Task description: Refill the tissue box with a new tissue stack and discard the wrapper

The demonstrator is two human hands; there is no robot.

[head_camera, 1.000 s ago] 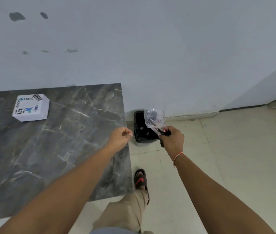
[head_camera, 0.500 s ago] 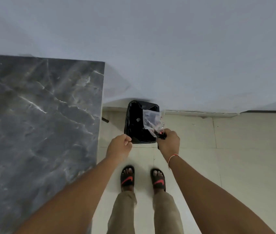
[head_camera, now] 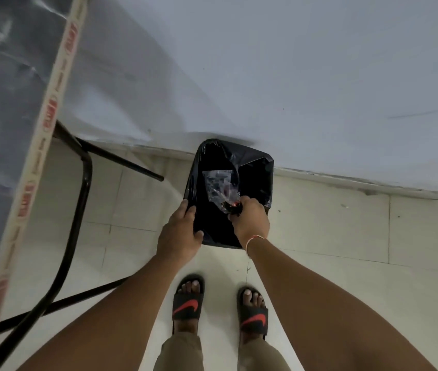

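Note:
A small bin lined with a black bag (head_camera: 255,167) stands on the floor against the wall. My right hand (head_camera: 251,222) pinches a crumpled clear plastic wrapper (head_camera: 219,187) and holds it over the bin's opening. My left hand (head_camera: 181,231) grips the near left rim of the bin bag. The tissue box is out of view.
The grey marble tabletop (head_camera: 1,116) with a taped edge runs along the left, its black metal legs (head_camera: 78,210) beneath. Pale floor tiles (head_camera: 346,236) lie to the right. My two feet in black sandals (head_camera: 188,303) stand just before the bin.
I have stepped up to the bin and the view tilted down. My left hand went from a loose fist to gripping the bin's rim. The wrapper moved over the opening.

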